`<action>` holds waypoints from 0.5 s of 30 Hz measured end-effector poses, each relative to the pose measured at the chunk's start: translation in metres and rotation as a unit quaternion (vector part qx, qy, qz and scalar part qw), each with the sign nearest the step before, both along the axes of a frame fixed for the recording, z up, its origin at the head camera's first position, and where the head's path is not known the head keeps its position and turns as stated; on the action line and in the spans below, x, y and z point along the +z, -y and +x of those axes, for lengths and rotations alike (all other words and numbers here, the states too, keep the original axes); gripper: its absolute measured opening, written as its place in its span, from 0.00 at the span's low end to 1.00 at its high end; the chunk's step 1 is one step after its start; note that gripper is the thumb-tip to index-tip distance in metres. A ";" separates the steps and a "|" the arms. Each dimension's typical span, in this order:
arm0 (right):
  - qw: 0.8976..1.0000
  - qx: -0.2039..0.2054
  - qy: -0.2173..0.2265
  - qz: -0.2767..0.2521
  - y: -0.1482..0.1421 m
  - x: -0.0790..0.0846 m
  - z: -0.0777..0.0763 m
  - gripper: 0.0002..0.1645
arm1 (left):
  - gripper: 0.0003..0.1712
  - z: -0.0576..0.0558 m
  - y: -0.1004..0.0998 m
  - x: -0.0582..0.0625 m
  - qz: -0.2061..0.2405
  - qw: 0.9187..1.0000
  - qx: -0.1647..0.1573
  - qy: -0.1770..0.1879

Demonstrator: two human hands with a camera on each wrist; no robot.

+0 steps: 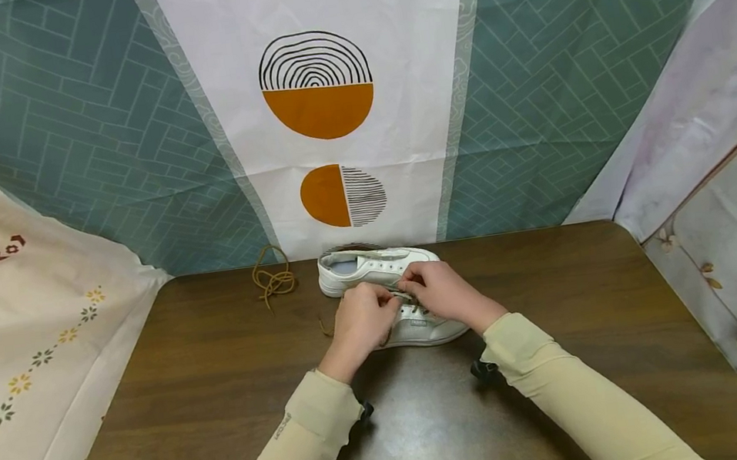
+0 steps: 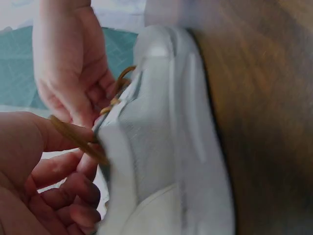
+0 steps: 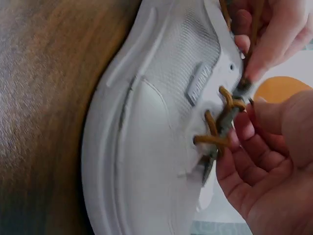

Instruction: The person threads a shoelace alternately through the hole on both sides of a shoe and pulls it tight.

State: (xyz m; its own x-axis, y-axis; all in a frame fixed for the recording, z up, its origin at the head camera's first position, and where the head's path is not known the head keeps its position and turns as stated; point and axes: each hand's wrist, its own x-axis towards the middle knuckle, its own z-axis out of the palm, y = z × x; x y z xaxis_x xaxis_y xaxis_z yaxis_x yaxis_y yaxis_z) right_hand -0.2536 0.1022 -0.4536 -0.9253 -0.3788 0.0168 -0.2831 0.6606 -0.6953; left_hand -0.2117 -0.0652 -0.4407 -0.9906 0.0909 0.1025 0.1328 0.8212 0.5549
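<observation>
A white sneaker [image 1: 427, 329] lies between both hands on the tabletop, its toe to the right. Brown shoelace [image 3: 211, 139] crosses through its front eyelets. My left hand [image 1: 359, 320] is at the ankle end of the eyelets and pinches a length of lace, which runs over its finger in the left wrist view. My right hand [image 1: 445, 295] bends over the lacing from the far side, thumb and fingertips pinching the lace by the eyelet edge; the fingertips are partly hidden. Behind it sits a second white sneaker [image 1: 383, 265], with no lace visible in its eyelets.
A loose brown shoelace [image 1: 275, 281] lies bunched at the table's back edge, left of the shoes. The brown wooden table [image 1: 210, 406] meets a patterned cloth [image 1: 344, 148] behind. Other cloths hang at both sides.
</observation>
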 end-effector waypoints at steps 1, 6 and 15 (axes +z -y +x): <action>1.000 -0.010 -0.002 -0.009 -0.002 0.002 0.000 0.08 | 0.11 0.000 0.002 0.002 0.002 1.000 0.001 -0.014; 0.992 -0.063 -0.001 -0.110 -0.010 0.014 -0.003 0.11 | 0.06 -0.001 0.016 0.013 0.004 0.997 0.018 -0.070; 0.912 -0.051 0.084 -0.397 -0.022 0.035 -0.005 0.14 | 0.11 -0.003 0.039 0.019 -0.017 0.998 0.045 -0.035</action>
